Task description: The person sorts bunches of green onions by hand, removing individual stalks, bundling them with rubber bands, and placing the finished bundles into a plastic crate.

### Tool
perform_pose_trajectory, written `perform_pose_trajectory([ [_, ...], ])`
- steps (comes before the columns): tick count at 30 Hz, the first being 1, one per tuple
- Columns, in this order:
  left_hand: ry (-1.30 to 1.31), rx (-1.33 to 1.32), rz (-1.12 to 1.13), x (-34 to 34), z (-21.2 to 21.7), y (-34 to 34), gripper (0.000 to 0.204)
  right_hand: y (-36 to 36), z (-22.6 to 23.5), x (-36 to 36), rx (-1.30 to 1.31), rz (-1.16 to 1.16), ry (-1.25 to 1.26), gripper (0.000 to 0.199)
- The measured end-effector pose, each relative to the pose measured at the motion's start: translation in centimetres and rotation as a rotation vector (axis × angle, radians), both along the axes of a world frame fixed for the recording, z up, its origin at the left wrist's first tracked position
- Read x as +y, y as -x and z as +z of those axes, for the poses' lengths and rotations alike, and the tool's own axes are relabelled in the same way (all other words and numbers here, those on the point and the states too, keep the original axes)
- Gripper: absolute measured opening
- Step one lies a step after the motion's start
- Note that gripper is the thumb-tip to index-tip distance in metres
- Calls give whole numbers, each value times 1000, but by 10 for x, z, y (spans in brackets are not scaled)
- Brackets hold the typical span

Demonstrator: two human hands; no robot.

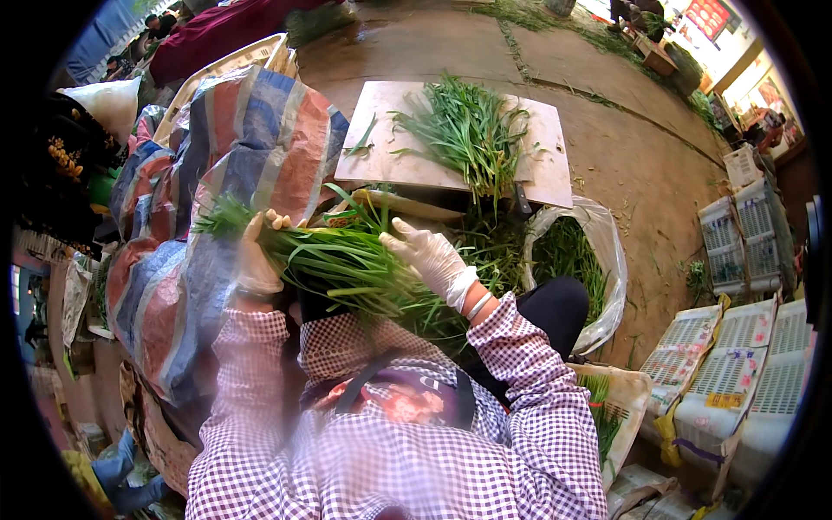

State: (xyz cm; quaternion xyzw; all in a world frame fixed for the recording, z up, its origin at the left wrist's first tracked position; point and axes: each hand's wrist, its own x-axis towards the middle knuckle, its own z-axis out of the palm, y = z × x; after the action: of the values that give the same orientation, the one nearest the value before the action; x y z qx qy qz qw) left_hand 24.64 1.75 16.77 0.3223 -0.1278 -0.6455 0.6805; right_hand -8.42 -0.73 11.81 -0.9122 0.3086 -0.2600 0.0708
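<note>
- The left hand (258, 260), in a pale glove, is closed around a bunch of long green leaves (347, 260).
- That bunch lies across the person's front, above the lap and on the near side of a pale board (370, 104); it extends past the left hand on one side and fans out toward the right hand on the other.
- The right hand (433, 258), gloved as well, is beside the upper right of the bunch with its fingers bent; whether it grips any leaves, I cannot tell.
- On the board rests another heap of green leaves (472, 134), its near end hanging over the near edge.
- A dark handle (523, 201) shows at the board's near edge, right of that heap.
- To the right of the person's knee (559, 312), a clear plastic bag (614, 260) stands open with greens inside.
- A striped sheet (260, 147) in blue, red and white spreads to the left of the board.
- Below the bag, a pale basket (637, 399) contains more greens.
</note>
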Motion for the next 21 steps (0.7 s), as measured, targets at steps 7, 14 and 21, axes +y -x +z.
perform_pose_trajectory([
  [7,-15,-187,7,17,0,-13,18,-8,-18,-4,-52,145,-15,14],
  [14,-240,-223,28,24,-7,-35,20,18,2,4,259,82,4,8],
  [21,-257,-240,44,26,-24,-44,21,61,-21,9,311,-32,-139,10],
])
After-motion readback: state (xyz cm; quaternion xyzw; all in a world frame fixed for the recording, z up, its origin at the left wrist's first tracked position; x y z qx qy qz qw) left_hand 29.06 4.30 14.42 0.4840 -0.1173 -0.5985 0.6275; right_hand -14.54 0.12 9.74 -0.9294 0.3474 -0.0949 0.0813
